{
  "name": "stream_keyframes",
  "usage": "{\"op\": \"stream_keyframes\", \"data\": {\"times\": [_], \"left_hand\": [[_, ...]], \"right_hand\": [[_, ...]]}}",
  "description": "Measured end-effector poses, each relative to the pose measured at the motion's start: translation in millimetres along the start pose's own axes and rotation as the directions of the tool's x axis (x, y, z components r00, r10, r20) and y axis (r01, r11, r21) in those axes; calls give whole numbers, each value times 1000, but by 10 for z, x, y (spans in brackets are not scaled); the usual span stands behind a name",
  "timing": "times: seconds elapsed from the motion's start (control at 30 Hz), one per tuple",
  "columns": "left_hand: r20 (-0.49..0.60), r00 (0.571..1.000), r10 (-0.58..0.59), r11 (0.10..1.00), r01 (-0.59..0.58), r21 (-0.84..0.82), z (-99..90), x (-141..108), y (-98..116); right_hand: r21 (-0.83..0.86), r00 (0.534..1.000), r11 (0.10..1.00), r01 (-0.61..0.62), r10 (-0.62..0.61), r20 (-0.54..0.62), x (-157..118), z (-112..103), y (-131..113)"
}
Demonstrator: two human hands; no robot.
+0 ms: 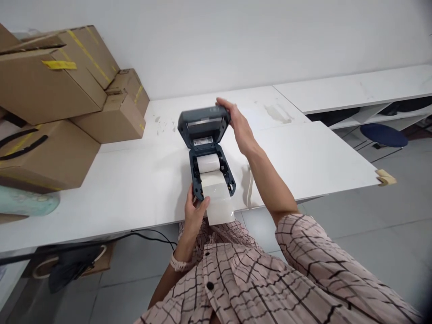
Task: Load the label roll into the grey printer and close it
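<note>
A dark label printer [232, 182] stands at the front of the white table with its lid [199, 115] raised. Inside lies a white label roll [208, 163], and its label strip [218, 204] runs out over the front and hangs past the table edge. My right hand [238, 123] grips the lid's right upper edge, fingers over the top. My left hand [195, 211] holds the printer's front left corner, the thumb on top by the strip's left edge and the fingers along the side. Whether the thumb presses on the strip, I cannot tell.
Cardboard boxes [47, 87] with yellow tape are stacked on the left, near a mint-green cylindrical object [30, 201]. A pale strap or cord [250, 186] lies right of the printer. Black cables [145, 232] hang under the table. A blue stool [384, 135] stands at far right.
</note>
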State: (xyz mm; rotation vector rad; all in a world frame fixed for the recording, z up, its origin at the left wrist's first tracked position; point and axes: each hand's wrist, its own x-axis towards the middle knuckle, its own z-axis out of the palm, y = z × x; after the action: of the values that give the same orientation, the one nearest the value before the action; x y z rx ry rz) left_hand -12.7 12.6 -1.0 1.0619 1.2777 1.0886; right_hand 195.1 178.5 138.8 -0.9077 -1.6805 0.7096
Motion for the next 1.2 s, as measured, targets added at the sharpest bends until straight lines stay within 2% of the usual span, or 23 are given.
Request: {"op": "stream_keyframes", "data": {"times": [0.1,0.17,0.23,0.3,0.37,0.47,0.53,0.6,0.73,0.97,1.1,1.13,1.2], "left_hand": [[-51,999,-20,996,15,-84,-67,-7,-33],[-121,993,6,993,-20,-114,-104,-9,-22],[-156,986,55,993,-69,-91,-108,3,30],[-166,983,76,994,-89,-71,-67,35,114],[-157,986,52,993,-68,-100,3,78,200],[-77,997,-11,987,-2,-164,91,130,274],[-64,997,-36,986,25,-166,111,139,271],[-92,995,-31,989,17,-147,108,129,239],[-107,993,43,993,-54,-104,108,105,141],[-197,962,190,981,-177,83,134,212,21],[-194,961,199,975,-175,135,94,86,-52],[-243,945,219,968,-179,177,88,7,-89],[-377,886,268,948,-172,269,91,-171,-166]], "right_hand": [[-84,999,996,-10,7,-31,-728,48,-139],[-91,999,995,-34,31,-43,-1113,146,-129],[-42,994,996,-72,69,-81,-1383,275,-47],[64,975,986,-155,163,-149,-1546,399,65],[216,926,932,-290,331,-184,-1628,491,163],[459,797,735,-500,597,-87,-1677,562,233],[542,730,617,-571,683,-8,-1699,571,237],[555,701,574,-601,713,23,-1723,562,229],[537,697,573,-619,715,40,-1772,549,247],[434,773,714,-549,631,-60,-1820,612,332],[438,763,687,-580,646,-3,-1804,554,348],[440,760,680,-587,650,10,-1800,539,350],[448,759,673,-588,651,18,-1793,527,353]]}}
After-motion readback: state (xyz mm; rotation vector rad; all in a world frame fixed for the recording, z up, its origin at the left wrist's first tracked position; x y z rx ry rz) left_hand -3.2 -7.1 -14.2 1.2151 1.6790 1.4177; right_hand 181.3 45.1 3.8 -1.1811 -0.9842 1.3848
